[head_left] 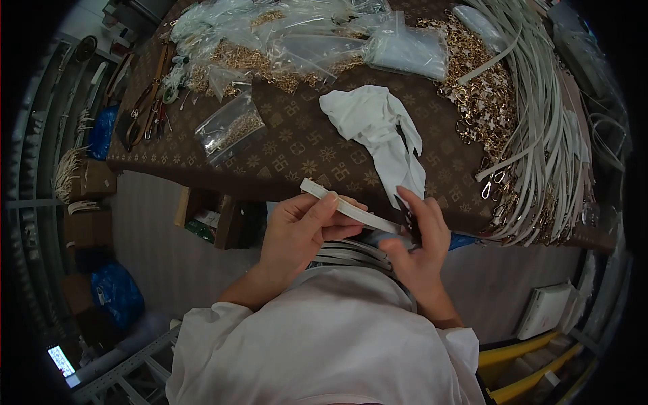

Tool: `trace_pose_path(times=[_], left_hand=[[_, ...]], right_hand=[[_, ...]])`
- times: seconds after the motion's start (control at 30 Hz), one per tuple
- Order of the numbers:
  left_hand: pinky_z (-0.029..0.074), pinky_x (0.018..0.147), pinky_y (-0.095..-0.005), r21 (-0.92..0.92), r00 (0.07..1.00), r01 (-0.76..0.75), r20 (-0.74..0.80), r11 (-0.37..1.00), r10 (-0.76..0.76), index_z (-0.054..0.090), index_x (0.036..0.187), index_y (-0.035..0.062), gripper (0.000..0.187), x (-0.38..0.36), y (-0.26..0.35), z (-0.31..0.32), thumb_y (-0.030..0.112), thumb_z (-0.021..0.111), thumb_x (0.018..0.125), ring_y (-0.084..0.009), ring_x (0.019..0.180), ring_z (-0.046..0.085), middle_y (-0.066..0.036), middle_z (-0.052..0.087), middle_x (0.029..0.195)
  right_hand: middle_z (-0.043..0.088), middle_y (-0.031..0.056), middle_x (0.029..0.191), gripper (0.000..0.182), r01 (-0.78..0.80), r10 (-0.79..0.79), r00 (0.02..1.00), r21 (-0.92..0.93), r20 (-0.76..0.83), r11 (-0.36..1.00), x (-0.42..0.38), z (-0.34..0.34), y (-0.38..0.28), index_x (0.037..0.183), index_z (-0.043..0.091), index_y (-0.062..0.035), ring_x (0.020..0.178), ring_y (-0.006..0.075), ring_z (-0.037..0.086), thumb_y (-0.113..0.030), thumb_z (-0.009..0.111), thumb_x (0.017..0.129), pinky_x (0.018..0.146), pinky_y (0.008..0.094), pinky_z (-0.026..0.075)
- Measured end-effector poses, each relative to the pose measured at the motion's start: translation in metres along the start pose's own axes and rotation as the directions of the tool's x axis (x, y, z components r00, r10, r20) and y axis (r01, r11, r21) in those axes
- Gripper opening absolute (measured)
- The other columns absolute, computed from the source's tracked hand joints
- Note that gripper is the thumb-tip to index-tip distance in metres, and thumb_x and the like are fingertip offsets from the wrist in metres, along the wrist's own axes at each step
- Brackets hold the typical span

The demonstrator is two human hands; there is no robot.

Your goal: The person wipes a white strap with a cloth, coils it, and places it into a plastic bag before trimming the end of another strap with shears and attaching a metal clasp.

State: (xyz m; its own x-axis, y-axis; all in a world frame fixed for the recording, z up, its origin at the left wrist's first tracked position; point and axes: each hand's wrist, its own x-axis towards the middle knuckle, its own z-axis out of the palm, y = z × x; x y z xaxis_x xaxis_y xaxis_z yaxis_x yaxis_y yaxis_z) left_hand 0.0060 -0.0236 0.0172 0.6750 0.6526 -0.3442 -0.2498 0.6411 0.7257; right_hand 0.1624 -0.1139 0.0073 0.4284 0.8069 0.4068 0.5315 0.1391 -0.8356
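My left hand (290,233) is closed on a white strap (364,217), the thumb on top and the fingers beneath. One squared end of the strap sticks out past the thumb toward the table. Its other end runs to the right, toward my right hand (426,246), whose thumb and index finger are spread apart around that stretch. Slight motion blur softens the right thumb. Several more pale straps (351,253) lie across my lap under the hands. A crumpled white cloth (371,125) rests on the table edge just beyond my right fingers.
A brown patterned cloth (290,148) covers the table. On it lie a small zip bag of gold hardware (233,128), plastic bags (317,50), a heap of gold clasps (472,88) and a thick bundle of pale straps (540,135). An open cardboard box (233,223) stands below the edge.
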Motion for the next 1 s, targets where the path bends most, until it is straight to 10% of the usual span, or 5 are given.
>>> trace_pose_path(times=[0.27, 0.43, 0.67, 0.83, 1.0], left_hand=[[0.048, 0.08, -0.0311, 0.291, 0.988, -0.151, 0.076, 0.945, 0.134, 0.056, 0.102, -0.0055, 0.029, 0.004, -0.009, 0.008, 0.02, 0.048, 0.091, -0.0185, 0.091, 0.059, -0.014, 0.06, 0.101], [0.048, 0.076, -0.0242, 0.334, 0.978, -0.116, 0.2, 0.935, 0.05, 0.056, 0.106, -0.0038, 0.025, 0.003, -0.015, -0.005, 0.014, 0.051, 0.091, -0.0113, 0.086, 0.057, -0.008, 0.061, 0.096], [0.046, 0.078, -0.0237, 0.185, 0.982, -0.04, 0.188, 0.982, 0.005, 0.056, 0.107, -0.0051, 0.024, 0.001, -0.013, -0.003, 0.011, 0.048, 0.091, -0.0112, 0.09, 0.056, -0.008, 0.061, 0.096], [0.044, 0.076, -0.0226, 0.231, 0.984, -0.08, 0.172, 0.97, 0.04, 0.055, 0.109, -0.0064, 0.024, -0.003, -0.011, 0.007, 0.009, 0.047, 0.091, -0.0092, 0.089, 0.054, -0.006, 0.058, 0.094], [0.042, 0.072, -0.0206, 0.311, 0.984, -0.162, 0.117, 0.936, 0.131, 0.057, 0.105, -0.0075, 0.022, 0.001, -0.016, 0.003, 0.006, 0.048, 0.09, -0.0071, 0.081, 0.052, -0.003, 0.054, 0.085]], right_hand=[[0.05, 0.0066, 0.066, 0.024, 0.055, -0.059, 0.968, 0.02, 0.244, 0.998, -0.011, 0.005, 0.013, 0.084, 0.061, 0.0005, 0.054, 0.0159, 0.052, 0.004, 0.065, 0.061, 0.046, 0.0258, 0.04], [0.053, 0.0036, 0.067, 0.011, -0.495, 0.26, 0.843, 0.492, 0.47, 0.716, -0.013, 0.009, 0.005, 0.074, 0.061, 0.0046, 0.059, 0.0066, 0.045, -0.005, 0.06, 0.079, 0.053, 0.0231, 0.034], [0.055, 0.0045, 0.075, 0.016, -0.606, 0.333, 0.777, 0.488, 0.535, 0.628, -0.021, 0.009, 0.007, 0.083, 0.062, 0.0059, 0.073, 0.0089, 0.054, -0.01, 0.06, 0.082, 0.062, 0.0218, 0.041], [0.056, 0.0033, 0.084, 0.02, -0.748, 0.414, 0.659, 0.606, 0.628, 0.272, -0.02, 0.008, 0.007, 0.09, 0.06, 0.0058, 0.076, 0.0096, 0.054, -0.013, 0.06, 0.084, 0.065, 0.0218, 0.041], [0.049, 0.0038, 0.069, 0.023, -0.352, 0.216, 0.914, 0.403, 0.344, 0.845, -0.016, 0.01, 0.009, 0.095, 0.061, 0.0029, 0.058, 0.009, 0.043, -0.015, 0.063, 0.081, 0.053, 0.0223, 0.034]])
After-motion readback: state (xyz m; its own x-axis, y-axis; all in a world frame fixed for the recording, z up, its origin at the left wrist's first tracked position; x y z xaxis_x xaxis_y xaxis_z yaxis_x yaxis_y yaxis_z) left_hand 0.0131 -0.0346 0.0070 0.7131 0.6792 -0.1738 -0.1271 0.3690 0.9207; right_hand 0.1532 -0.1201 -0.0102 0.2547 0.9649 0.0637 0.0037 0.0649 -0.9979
